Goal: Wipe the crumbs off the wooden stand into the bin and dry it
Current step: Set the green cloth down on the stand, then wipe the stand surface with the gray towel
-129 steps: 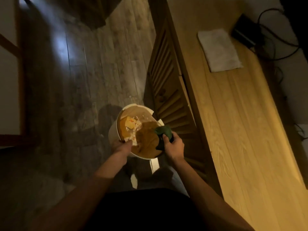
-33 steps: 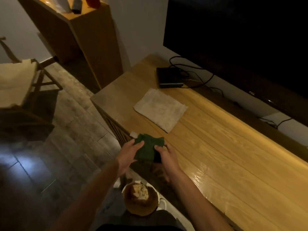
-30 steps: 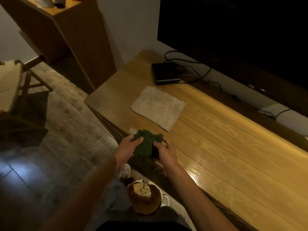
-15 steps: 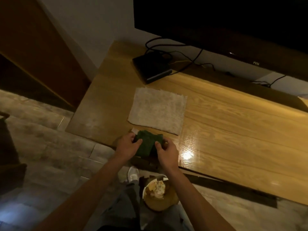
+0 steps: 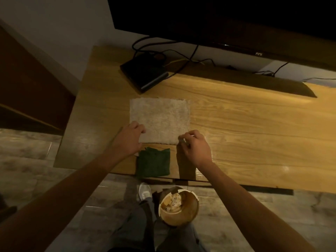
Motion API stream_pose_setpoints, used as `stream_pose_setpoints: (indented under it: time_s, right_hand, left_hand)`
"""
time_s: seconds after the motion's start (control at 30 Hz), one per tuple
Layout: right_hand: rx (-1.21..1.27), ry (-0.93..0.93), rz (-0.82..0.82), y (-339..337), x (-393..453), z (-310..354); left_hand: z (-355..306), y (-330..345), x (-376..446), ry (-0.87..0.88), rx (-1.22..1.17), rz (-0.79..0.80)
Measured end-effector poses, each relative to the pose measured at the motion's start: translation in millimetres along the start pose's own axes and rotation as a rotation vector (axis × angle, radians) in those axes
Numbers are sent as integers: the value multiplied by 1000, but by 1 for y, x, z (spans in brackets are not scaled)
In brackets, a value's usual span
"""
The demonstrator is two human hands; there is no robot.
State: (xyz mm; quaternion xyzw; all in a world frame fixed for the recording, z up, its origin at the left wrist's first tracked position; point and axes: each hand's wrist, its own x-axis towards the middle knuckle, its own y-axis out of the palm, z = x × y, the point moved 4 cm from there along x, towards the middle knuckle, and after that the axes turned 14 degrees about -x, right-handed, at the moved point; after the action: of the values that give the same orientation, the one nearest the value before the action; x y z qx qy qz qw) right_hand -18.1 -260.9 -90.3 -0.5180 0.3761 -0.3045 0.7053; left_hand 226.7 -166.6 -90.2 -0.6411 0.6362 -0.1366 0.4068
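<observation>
Both hands are taking grip on the beige towel: left hand and right hand pinching its near corners, green cloth lying released between them.

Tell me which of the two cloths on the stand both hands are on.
The beige towel: the left hand and right hand are at its near corners. The green cloth lies untouched at the wooden stand's front edge.
</observation>
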Motion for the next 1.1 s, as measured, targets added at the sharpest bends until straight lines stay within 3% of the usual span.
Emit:
stream_pose_setpoints:
  time_s: [0.2,0.33,0.63,0.77,0.87,1.0,1.1]
  right_hand:
    - [-87,-42,-109,-22,-1,0]
    - [-30,-21,-167,-58,2,-15]
    - [29,31,-337,-146,-3,-109]
    - [60,25,-325,-136,-52,-157]
    - [98,35,-267,-98,-106,-187]
    - [127,139,-71,-35,-166,-211]
    - [56,193,-93,-19,-172,-216]
  left_hand:
    - [-17,1,5,93,323,-39]
    - [-43,-13,19,81,209,-104]
    - [-183,-31,36,207,124,-166]
    - [-208,24,10,301,120,-144]
    - [-203,90,-14,282,160,-104]
    - [-186,169,-49,208,287,26]
    - [-179,185,-60,149,305,-49]
